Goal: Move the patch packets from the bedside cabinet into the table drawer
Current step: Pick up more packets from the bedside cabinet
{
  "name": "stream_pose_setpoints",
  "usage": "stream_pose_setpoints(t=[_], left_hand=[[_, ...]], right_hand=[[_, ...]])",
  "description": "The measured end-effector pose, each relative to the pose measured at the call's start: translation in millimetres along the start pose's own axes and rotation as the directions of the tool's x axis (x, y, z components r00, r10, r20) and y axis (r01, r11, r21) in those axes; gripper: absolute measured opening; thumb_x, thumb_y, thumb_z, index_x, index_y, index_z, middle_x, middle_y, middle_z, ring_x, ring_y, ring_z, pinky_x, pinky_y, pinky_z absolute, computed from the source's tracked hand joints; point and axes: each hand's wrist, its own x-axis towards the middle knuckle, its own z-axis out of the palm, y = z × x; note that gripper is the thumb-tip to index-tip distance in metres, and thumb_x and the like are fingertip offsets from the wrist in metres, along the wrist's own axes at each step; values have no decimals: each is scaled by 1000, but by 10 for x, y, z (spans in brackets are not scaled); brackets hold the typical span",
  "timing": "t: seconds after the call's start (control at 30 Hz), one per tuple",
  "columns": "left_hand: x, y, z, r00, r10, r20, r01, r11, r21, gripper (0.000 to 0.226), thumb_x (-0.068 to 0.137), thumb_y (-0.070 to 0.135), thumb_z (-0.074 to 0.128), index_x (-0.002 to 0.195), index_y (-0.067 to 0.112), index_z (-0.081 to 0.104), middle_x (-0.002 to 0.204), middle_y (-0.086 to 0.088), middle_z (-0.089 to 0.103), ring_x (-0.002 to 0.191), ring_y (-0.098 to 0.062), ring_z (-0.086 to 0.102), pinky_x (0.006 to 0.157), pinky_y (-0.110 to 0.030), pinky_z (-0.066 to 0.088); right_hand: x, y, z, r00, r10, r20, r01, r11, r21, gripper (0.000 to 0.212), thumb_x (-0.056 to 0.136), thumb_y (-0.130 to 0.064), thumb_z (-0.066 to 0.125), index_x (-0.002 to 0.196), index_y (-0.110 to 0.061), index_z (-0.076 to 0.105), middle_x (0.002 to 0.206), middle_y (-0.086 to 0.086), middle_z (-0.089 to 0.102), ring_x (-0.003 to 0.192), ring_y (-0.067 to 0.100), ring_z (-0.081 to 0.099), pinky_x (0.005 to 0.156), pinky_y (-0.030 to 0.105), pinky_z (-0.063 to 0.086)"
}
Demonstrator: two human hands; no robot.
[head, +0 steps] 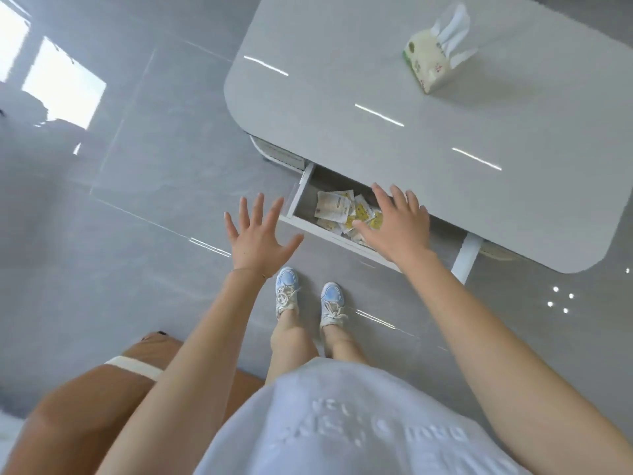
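Patch packets (337,208), small flat paper sachets printed in white and yellow, lie in a loose heap inside the open white drawer (300,193), which is pulled out from under the near edge of the glossy pale grey worktop (342,97) with rounded corners. The heap sits towards the middle and right of the drawer, and the left end shows bare grey bottom.

The right hand (397,228) is spread flat, palm down, over the right part of the drawer, partly covering the packets. Its fingers are straight and apart and grip nothing. Whether it touches the packets cannot be told.

The left hand (257,236) is held over the shiny grey tiled floor (102,234), just left of the drawer's front corner, fingers splayed wide and holding nothing. A thin bracelet (263,276) circles its wrist.

Far back on the worktop stands a cream soft pack of tissues (428,66) with a white sheet sticking out. Below the hands are two white and light blue laced sneakers (286,289) on the floor. A brown cushioned seat with a cream band (102,389) sits at the lower left.
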Motion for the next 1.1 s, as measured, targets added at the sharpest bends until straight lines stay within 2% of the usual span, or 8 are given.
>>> stream_pose_setpoints(t=[0.13,0.23,0.33,0.43,0.53,0.7,0.87,1.1], left_hand=[[-251,-570,-245,989,-136,-57,130,988,-86,76,85,67,42,149,40,12,160,1,3,147,-25,-9,115,-53,-10],[-371,-1073,-437,968,-229,-97,216,968,-131,76,85,67,43,149,39,13,160,0,3,147,-25,-8,116,-53,-8],[-456,-1658,-642,935,-330,-129,305,935,-180,77,84,68,42,149,38,14,160,-1,3,147,-27,-6,115,-53,-8],[-601,-2290,-821,900,-409,-149,378,904,-198,78,84,69,41,149,36,14,160,-2,5,147,-28,-4,115,-53,-6],[-812,-2928,-948,858,-490,-153,450,862,-233,78,85,69,41,150,36,13,160,-3,6,147,-29,-2,114,-55,-5],[-1142,-3720,-1051,786,-602,-138,518,764,-384,75,85,66,44,149,38,15,160,0,8,147,-28,-1,115,-54,-4],[-1400,-4396,-1125,704,-701,-113,588,666,-459,76,85,67,44,149,39,13,160,0,10,147,-26,0,115,-55,-3],[-1512,-5173,-1157,564,-821,-81,666,511,-543,77,85,66,45,149,39,13,160,2,9,147,-27,1,114,-54,-4]], right_hand=[[-50,-707,-123,993,-116,18,117,991,-72,79,88,-64,43,153,-32,10,161,3,11,148,29,6,115,53,16],[-97,-1401,-123,970,-237,49,242,956,-167,80,88,-64,43,153,-31,10,161,4,11,148,31,4,113,48,21],[-130,-2153,-40,937,-328,119,349,894,-280,81,88,-66,42,153,-31,7,161,5,7,148,30,-1,115,47,18],[-169,-2913,49,912,-376,166,410,860,-304,80,88,-64,43,153,-32,8,162,3,6,149,29,-2,117,47,12],[-275,-3659,140,887,-430,171,462,833,-303,79,88,-62,45,153,-33,11,162,2,8,149,27,0,117,46,11],[-464,-4655,279,846,-487,216,533,790,-304,79,88,-62,46,153,-33,10,162,3,6,149,27,0,119,43,9],[-606,-5620,400,761,-596,254,647,678,-348,79,88,-63,45,153,-33,10,162,3,7,149,27,0,117,44,12],[-552,-6719,607,648,-684,334,753,511,-414,78,89,-63,45,153,-34,10,162,3,7,149,26,-2,118,44,8]])
